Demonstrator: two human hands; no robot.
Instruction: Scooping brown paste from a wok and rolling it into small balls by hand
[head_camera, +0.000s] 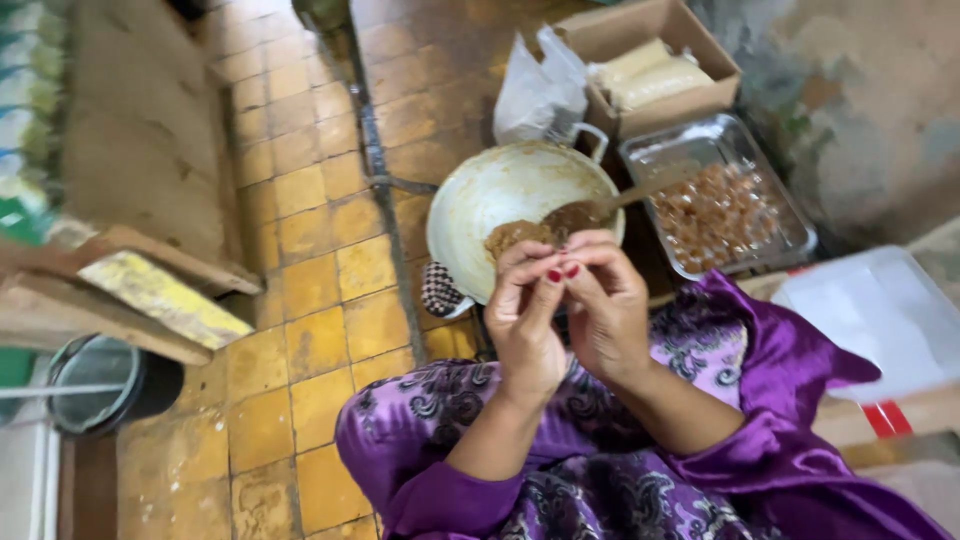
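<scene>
Your left hand (525, 325) and right hand (603, 305) pinch something hidden between the fingers; work gently over the pan (480, 205) so crumbs fall inside.

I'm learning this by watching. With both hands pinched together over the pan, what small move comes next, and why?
Probably keep rolling the bit pinched between the left hand and right hand, then set it in the metal tray, which already holds similar brown pieces. What the fingertips hold is hidden.

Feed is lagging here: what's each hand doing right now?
Left hand: fingers curled, fingertips meeting the right's; what they pinch cannot be told.
Right hand: fingers curled in the same way over the white pot; contents hidden.
</scene>
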